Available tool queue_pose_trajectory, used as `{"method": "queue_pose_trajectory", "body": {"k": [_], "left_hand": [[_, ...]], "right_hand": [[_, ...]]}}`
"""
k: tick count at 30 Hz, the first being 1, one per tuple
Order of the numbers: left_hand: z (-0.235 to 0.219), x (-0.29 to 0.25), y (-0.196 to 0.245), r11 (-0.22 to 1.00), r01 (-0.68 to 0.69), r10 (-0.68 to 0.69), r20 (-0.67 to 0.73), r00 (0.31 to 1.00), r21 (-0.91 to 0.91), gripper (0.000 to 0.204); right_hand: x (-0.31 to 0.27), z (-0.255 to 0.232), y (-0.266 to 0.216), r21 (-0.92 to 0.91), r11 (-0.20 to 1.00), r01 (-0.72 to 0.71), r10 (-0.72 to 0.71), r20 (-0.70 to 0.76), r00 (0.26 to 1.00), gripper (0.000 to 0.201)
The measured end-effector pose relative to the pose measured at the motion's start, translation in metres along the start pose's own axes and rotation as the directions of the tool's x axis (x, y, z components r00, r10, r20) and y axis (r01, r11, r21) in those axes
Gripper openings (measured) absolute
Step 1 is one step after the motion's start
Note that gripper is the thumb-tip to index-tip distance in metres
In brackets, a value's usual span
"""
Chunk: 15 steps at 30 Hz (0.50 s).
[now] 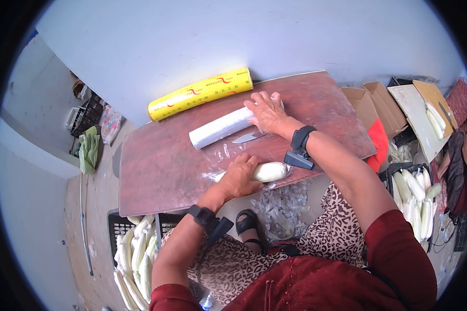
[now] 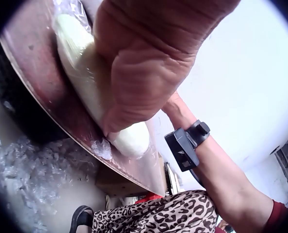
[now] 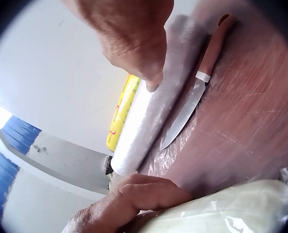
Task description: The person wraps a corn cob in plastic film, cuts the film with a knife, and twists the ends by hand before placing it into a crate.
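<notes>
A pale, husked cob (image 1: 271, 172) in clear film lies near the table's front edge, and the left hand (image 1: 238, 176) grips it from above. In the left wrist view the fingers curl over the wrapped cob (image 2: 81, 63). Farther back, the right hand (image 1: 268, 113) rests on the right end of a roll of clear film (image 1: 220, 128), its fingers bent over the roll. Between the hands lies a knife (image 1: 248, 137); the right wrist view shows its brown handle and the blade of the knife (image 3: 185, 116) beside the roll. Loose film spreads under the blade.
A yellow printed roll (image 1: 200, 94) lies along the back of the table (image 1: 155, 166), by the wall. Crates of pale cobs (image 1: 135, 254) stand below left and more cobs (image 1: 412, 194) at the right. Film scraps (image 1: 283, 207) lie below the front edge.
</notes>
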State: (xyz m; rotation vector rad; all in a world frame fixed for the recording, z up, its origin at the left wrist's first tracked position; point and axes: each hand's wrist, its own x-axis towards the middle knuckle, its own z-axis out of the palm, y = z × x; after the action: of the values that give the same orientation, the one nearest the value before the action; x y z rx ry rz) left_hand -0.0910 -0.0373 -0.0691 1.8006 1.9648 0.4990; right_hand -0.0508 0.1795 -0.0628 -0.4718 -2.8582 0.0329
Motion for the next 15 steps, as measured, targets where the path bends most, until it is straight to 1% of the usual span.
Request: {"method": "queue_pose_trajectory", "body": {"k": [2, 5, 6, 9, 10, 13, 15], "left_hand": [[0.001, -0.002, 0.003, 0.998, 0.020, -0.019, -0.018, 1.000, 0.065, 0.061], [-0.001, -0.003, 0.011, 0.989, 0.057, -0.056, -0.010, 0.998, 0.134, 0.066], [-0.003, -0.004, 0.013, 0.986, 0.070, -0.071, -0.002, 0.997, 0.154, 0.068], [-0.006, -0.007, 0.017, 0.976, 0.083, -0.086, 0.006, 0.996, 0.200, 0.066], [-0.005, -0.008, 0.015, 0.976, 0.077, -0.078, 0.000, 0.997, 0.204, 0.065], [-0.003, -0.014, 0.009, 0.974, 0.065, -0.063, -0.018, 0.998, 0.215, 0.064], [-0.002, -0.018, 0.007, 0.974, 0.062, -0.057, -0.029, 0.998, 0.219, 0.064]], "right_hand": [[0.002, 0.002, -0.011, 0.073, 0.995, 0.067, -0.066, -0.013, 0.998, 0.049], [0.005, 0.002, -0.029, 0.110, 0.975, 0.191, -0.185, -0.068, 0.980, 0.052], [0.006, 0.001, -0.036, 0.127, 0.972, 0.197, -0.196, -0.024, 0.980, 0.057], [0.006, 0.001, -0.053, 0.130, 0.961, 0.243, -0.245, -0.002, 0.969, 0.063], [0.008, 0.002, -0.056, 0.146, 0.960, 0.241, -0.252, 0.064, 0.966, 0.073], [0.011, 0.008, -0.065, 0.090, 0.971, 0.220, -0.230, 0.133, 0.964, 0.084], [0.014, 0.012, -0.066, 0.037, 0.975, 0.221, -0.224, 0.145, 0.964, 0.093]]}}
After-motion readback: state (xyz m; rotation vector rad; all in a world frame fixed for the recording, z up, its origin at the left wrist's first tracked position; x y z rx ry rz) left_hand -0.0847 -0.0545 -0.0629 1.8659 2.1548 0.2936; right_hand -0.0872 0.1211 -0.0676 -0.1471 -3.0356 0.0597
